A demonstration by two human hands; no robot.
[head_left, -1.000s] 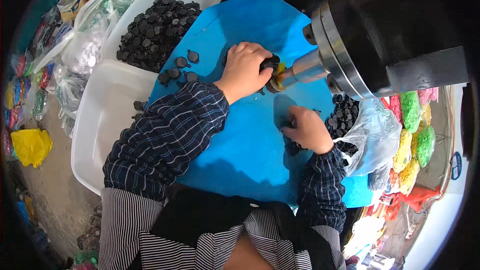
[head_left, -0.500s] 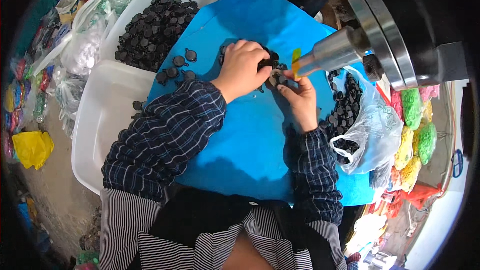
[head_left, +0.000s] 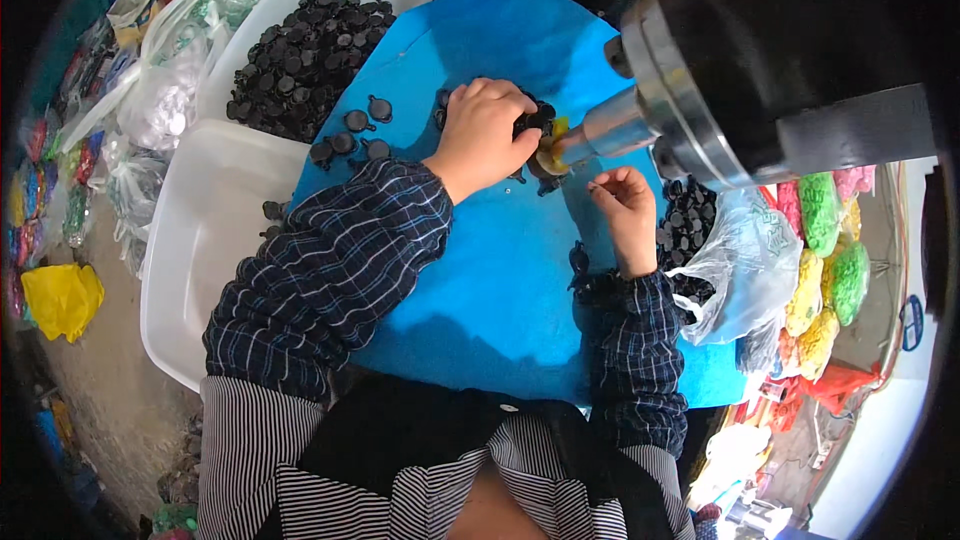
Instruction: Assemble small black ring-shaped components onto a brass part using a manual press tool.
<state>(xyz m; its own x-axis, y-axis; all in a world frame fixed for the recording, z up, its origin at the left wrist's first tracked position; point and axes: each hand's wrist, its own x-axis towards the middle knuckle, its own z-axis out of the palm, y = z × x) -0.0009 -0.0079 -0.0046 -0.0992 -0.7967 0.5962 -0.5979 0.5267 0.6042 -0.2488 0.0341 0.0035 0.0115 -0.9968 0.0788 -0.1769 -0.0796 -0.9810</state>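
My left hand (head_left: 485,130) rests on the blue table top (head_left: 500,280), fingers closed on black round pieces (head_left: 535,120) held against the yellow-tipped metal nose (head_left: 553,155) of a machine (head_left: 700,90). My right hand (head_left: 625,205) hovers just below the machine's shaft, a little right of the nose. Its fingers are loosely curled and I see nothing in them. A few loose black pieces (head_left: 355,125) lie on the blue surface to the left of my left hand.
A white tray (head_left: 250,30) heaped with black pieces stands at the back left, and a second white tray (head_left: 190,270) sits nearer me. A clear bag (head_left: 720,260) of black pieces lies at my right. Coloured bags (head_left: 830,260) are further right.
My right hand went from the clear bag up to the machine's nose beside my left hand, then drew back slightly. My left hand stayed at the nose.
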